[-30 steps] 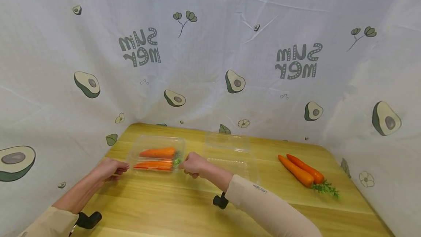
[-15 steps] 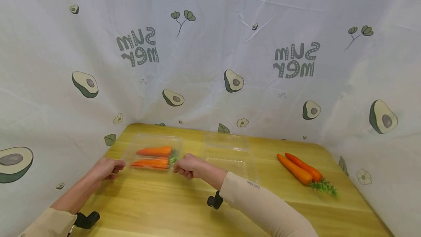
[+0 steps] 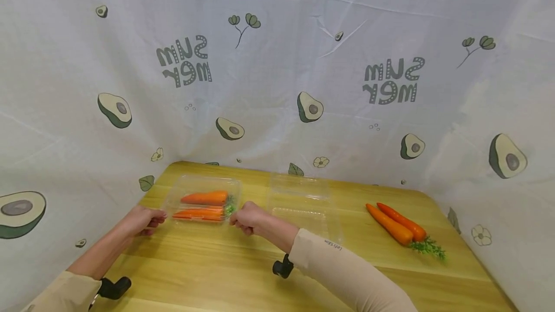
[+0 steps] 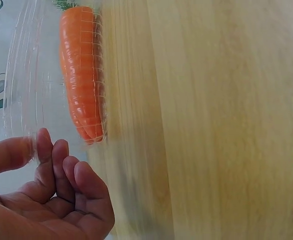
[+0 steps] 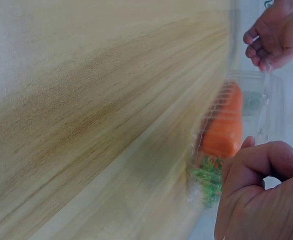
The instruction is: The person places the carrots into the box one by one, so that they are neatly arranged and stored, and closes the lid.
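Clear box (image 3: 208,177) at left end of worktop (image 3: 208,264), carrots (image 3: 204,198) inside; left hand (image 3: 143,219), right hand (image 3: 250,218) pinch 2 front corners, fingers (image 4: 45,145) clamped on rim; looks like closing step, next likely needs even press

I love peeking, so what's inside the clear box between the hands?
Orange carrots with green leaves show through the clear box. Their far sides, towards the curtain, are hidden by the carrots themselves, so I can't tell exactly how many.

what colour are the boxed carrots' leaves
The leaves are green, clearest in the right wrist view.
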The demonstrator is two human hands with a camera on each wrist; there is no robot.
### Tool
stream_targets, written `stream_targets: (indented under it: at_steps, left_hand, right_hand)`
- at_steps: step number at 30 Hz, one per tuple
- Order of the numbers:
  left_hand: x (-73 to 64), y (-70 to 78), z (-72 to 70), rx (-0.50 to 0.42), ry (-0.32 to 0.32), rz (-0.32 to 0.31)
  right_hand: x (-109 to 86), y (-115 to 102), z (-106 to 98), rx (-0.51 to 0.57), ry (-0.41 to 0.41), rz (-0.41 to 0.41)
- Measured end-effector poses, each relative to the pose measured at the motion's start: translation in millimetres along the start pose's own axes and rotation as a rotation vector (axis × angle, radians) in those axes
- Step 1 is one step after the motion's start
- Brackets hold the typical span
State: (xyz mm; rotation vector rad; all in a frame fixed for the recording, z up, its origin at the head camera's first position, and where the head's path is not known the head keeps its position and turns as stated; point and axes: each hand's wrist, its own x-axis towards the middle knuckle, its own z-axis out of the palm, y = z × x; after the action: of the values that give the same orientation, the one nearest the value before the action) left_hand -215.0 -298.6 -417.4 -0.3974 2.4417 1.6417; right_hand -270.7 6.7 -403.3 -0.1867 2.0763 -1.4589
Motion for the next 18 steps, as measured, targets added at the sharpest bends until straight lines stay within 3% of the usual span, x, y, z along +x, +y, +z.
stream_targets:
  at_steps: [6,11,18]
  left_hand:
    - [-0.2,0.3,1.1,0.006,0.009,-0.001]
    - [-0.5,0.5,2.1,0.024,0.027,-0.005]
    - [0.5,1.7,1.5,0.045,0.054,0.003]
  right_hand:
    - [-1.3,2.0,0.3,0.015,0.014,-0.006]
    - [-6.9,1.0,-4.2,0.035,-0.041,0.007]
    - [-23.0,-9.0,-21.8,-0.036,-0.052,-0.029]
